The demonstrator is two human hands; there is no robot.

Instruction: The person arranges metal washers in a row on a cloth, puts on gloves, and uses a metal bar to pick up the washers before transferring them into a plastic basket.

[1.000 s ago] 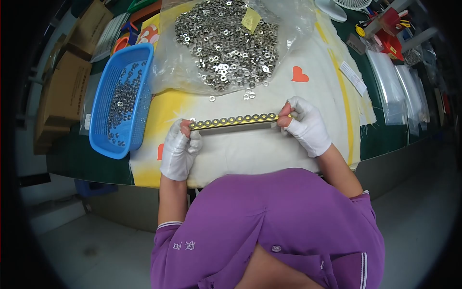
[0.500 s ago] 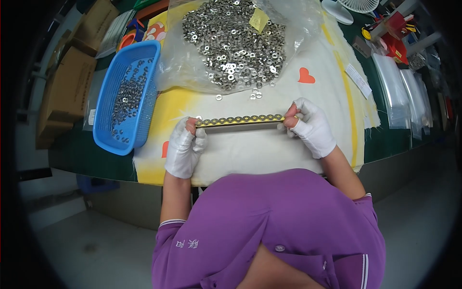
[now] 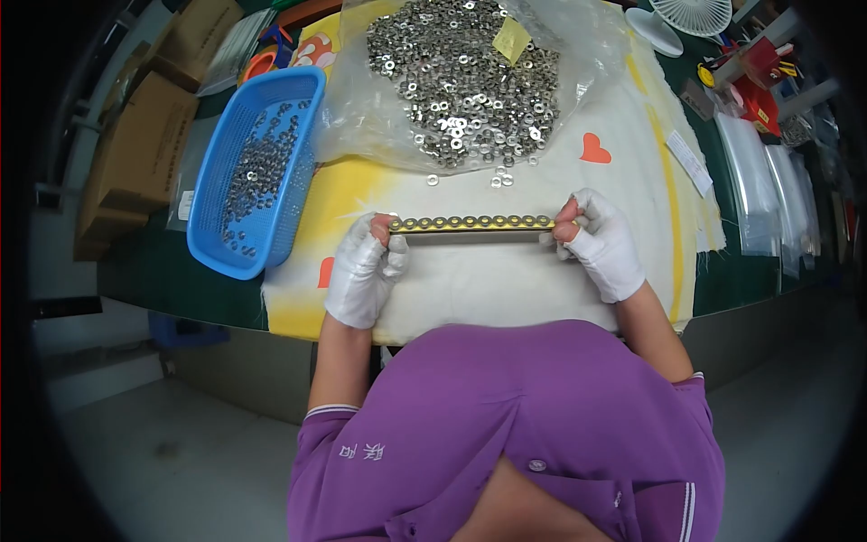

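Note:
A narrow yellow-edged strip carries a row of several small metal rings along its length. My left hand, in a white glove with bare fingertips, pinches its left end. The right end is pinched by my right hand, gloved the same way. The strip is held level above the white and yellow cloth. Beyond it, a clear plastic bag lies open with a large heap of metal rings. A few loose rings lie on the cloth at the bag's near edge.
A blue basket with small metal rings stands at the left, beside cardboard boxes. At the right are a paper slip, clear plastic sleeves, a red container and a white fan. The green table shows around the cloth.
The whole view has shifted, so the table's things and both hands appear farther right. The strip has tilted slightly, and both hands keep their hold on its ends.

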